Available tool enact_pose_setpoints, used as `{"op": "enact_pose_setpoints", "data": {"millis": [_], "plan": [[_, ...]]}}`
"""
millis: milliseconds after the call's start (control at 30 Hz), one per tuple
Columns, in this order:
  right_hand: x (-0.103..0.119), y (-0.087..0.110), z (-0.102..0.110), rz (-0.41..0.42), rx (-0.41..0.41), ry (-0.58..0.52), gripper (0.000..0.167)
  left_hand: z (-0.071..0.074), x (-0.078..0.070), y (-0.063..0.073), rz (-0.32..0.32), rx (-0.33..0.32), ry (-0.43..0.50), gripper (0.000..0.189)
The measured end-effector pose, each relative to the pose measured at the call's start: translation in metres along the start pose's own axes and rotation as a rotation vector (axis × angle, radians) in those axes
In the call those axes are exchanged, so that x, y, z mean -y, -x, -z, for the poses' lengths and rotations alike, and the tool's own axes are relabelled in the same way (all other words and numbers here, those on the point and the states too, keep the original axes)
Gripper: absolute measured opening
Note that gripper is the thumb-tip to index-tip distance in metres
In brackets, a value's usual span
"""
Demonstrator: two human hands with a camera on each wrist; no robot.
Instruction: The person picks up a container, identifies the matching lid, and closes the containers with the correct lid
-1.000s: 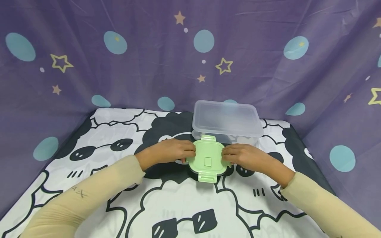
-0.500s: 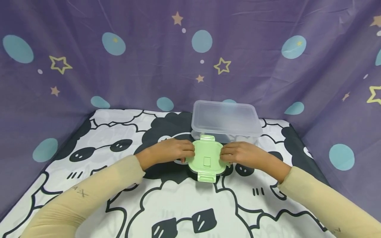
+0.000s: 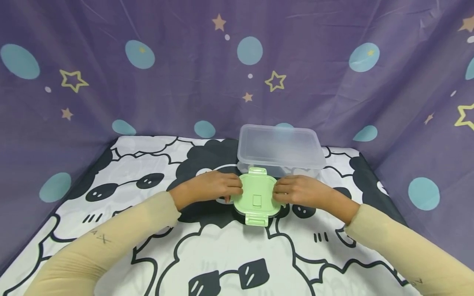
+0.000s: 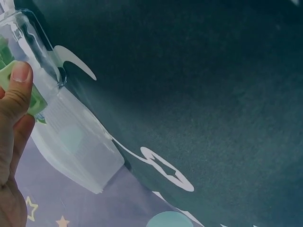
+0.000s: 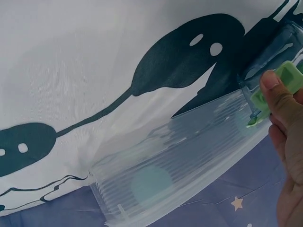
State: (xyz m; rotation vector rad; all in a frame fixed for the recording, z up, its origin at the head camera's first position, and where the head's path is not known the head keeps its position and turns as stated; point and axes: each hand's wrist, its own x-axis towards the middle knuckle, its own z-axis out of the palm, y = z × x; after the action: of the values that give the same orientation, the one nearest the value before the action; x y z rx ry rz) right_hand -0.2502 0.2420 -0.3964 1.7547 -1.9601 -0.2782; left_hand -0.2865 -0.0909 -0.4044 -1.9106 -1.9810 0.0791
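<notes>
A glass food container (image 4: pixel 38 40) with a light green snap-on lid (image 3: pixel 256 189) stands between both hands on the printed cloth. The lid's front latch (image 3: pixel 256 220) and back latch both stick outward. On the left side, my left hand (image 3: pixel 211 187) pinches a green side latch (image 4: pixel 37 100), thumb on its face and fingers behind. Opposite it, my right hand (image 3: pixel 305 191) grips the other side latch (image 5: pixel 289 75) in the same way. From above, curled fingers hide most of both side latches.
Right behind the container sits a larger clear plastic box (image 3: pixel 281 146) with a frosted lid. A cloth with cartoon sheep (image 3: pixel 229 242) covers the table. Beyond its far edge hangs a purple curtain (image 3: pixel 177 82) with stars and dots.
The head view shifts very slightly. Both hands stay at the sides of the green-lidded container, which keeps its place on the cloth.
</notes>
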Motion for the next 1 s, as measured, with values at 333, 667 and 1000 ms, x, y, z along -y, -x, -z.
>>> {"op": "enact_pose_setpoints", "data": {"millis": [333,667,1000], "plan": [[0.0013,-0.0065,-0.0016,0.011,0.022,0.03,0.018,0.0022,-0.0008,-0.001,0.015,0.009,0.003,0.034],[-0.0016,-0.0077,-0.0024,0.025,0.011,0.026,0.018,0.0005,-0.0018,0.0008,-0.009,-0.046,-0.01,0.03],[-0.004,-0.0078,-0.0035,0.05,0.009,0.053,0.021,-0.0054,-0.0002,0.0028,-0.039,-0.07,-0.045,0.024]]}}
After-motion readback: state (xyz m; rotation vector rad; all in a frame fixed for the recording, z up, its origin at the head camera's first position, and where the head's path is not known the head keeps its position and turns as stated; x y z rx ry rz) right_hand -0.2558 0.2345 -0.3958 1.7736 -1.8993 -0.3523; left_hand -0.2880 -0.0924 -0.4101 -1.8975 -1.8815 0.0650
